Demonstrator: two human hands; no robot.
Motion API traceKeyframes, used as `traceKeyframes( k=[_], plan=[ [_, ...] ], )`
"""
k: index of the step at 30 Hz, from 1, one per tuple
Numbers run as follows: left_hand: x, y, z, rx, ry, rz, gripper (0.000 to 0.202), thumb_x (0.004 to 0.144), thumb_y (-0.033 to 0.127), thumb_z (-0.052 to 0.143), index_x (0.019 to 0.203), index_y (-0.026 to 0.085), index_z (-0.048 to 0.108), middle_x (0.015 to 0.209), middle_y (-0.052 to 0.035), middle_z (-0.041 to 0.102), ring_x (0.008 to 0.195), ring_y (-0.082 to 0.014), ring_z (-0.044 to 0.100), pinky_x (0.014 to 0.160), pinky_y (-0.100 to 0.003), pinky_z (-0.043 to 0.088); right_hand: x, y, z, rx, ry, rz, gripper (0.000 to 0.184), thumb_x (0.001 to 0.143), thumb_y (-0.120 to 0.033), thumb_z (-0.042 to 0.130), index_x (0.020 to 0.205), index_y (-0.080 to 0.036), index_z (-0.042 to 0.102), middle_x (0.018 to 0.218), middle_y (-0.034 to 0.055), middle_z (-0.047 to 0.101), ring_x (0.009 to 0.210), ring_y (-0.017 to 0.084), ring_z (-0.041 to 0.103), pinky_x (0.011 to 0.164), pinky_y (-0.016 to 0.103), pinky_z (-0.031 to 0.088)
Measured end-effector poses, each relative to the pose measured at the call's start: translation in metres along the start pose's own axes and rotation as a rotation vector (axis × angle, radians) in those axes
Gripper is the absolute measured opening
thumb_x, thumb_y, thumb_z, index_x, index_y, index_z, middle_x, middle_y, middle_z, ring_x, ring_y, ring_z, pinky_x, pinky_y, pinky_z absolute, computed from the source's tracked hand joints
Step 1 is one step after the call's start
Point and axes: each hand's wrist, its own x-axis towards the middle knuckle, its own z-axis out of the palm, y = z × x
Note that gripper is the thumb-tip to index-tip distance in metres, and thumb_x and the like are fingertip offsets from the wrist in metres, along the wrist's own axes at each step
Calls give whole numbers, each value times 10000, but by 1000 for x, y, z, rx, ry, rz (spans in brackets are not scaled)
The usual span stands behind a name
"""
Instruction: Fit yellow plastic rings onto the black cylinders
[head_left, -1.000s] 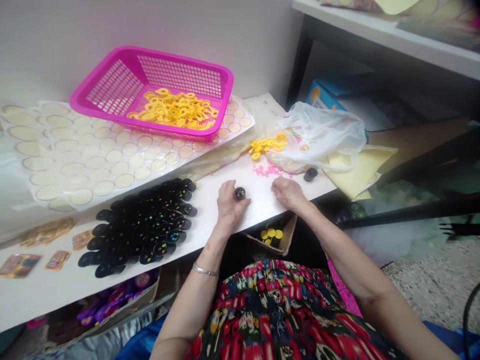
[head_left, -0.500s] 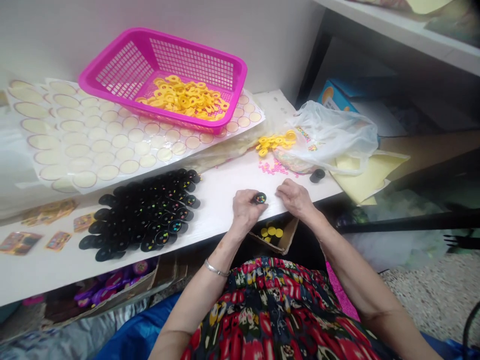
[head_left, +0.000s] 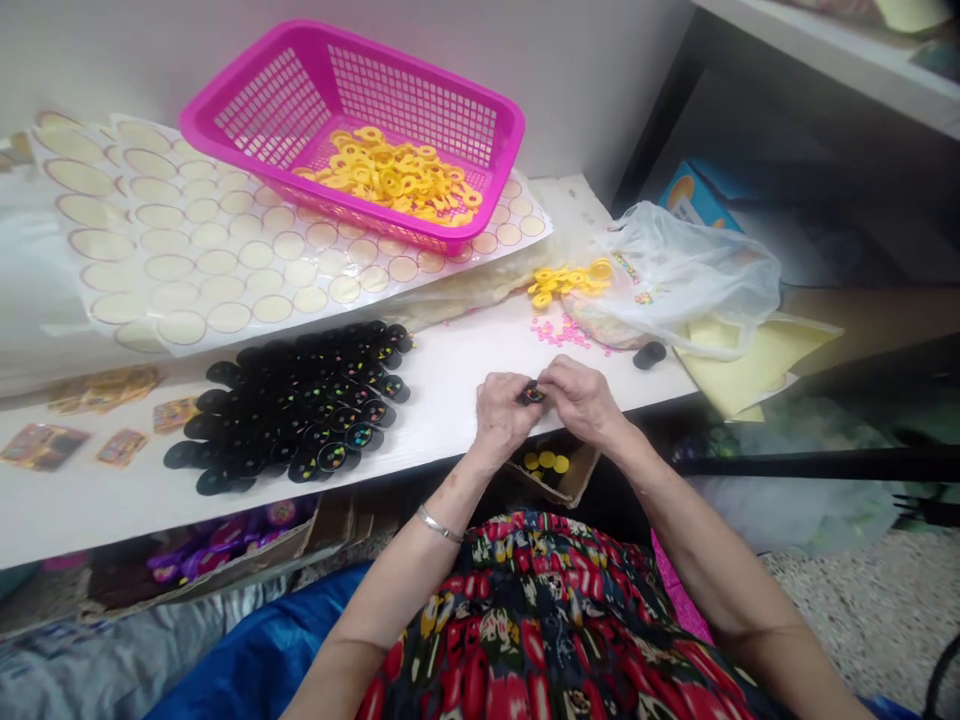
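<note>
My left hand (head_left: 504,410) is closed around a small black cup (head_left: 533,392) with coloured bits in its round top, just over the table's front edge. My right hand (head_left: 579,396) is at the cup's right side, its fingertips pinched together and touching the rim. What those fingertips hold, if anything, is hidden. Pink beads (head_left: 562,331) lie scattered beyond my hands, with a small pile of yellow ring-shaped pieces (head_left: 568,281) behind them. To the left stand rows of similar black cups (head_left: 300,405) with coloured bits inside. A single black cup (head_left: 649,355) lies to the right.
A pink basket (head_left: 517,125) of yellow pieces rests on sheets of round stickers (head_left: 259,257). A plastic bag (head_left: 697,270) and yellow paper (head_left: 731,370) occupy the right side. Printed cards (head_left: 45,446) lie far left. Below the edge is a cardboard box (head_left: 581,475) with yellow discs.
My right hand has moved left to meet the black cup, closing the gap between my hands. The left hand still holds the cup. The whole view has shifted slightly.
</note>
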Motion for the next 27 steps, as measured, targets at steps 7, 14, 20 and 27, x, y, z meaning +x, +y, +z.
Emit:
traceKeyframes(
  k=[7, 14, 20, 27],
  plan=[
    [-2, 2, -2, -2, -4, -5, 93, 658, 284, 643, 726, 221, 641, 780, -12, 653, 821, -187, 538, 752, -328, 399, 5, -3, -2, -220, -126, -64, 235, 867, -190, 424, 766, -155, 633, 751, 45, 549, 726, 152, 482, 671, 257, 344],
    [-2, 3, -4, -18, -4, -8, 65, 661, 273, 639, 678, 212, 626, 757, -10, 653, 807, -186, 539, 741, -328, 393, 12, -16, -3, -430, -215, -158, 210, 824, -114, 436, 778, -142, 639, 742, 67, 554, 717, 172, 455, 662, 294, 300],
    [-2, 0, -5, -14, 4, -4, 45, 665, 248, 632, 702, 221, 632, 748, -5, 654, 800, -191, 541, 729, -332, 382, 20, -16, -13, -306, -298, -154, 184, 806, -92, 474, 734, -153, 631, 712, 32, 555, 667, 139, 477, 631, 256, 333],
    [1, -1, -5, -57, -11, -6, 170, 605, 245, 676, 772, 232, 646, 827, -8, 672, 843, -207, 556, 768, -349, 399, 71, 39, -42, -448, 190, 238, 146, 833, -224, 489, 855, -155, 616, 962, 102, 576, 928, 211, 515, 761, 293, 391]
  ],
)
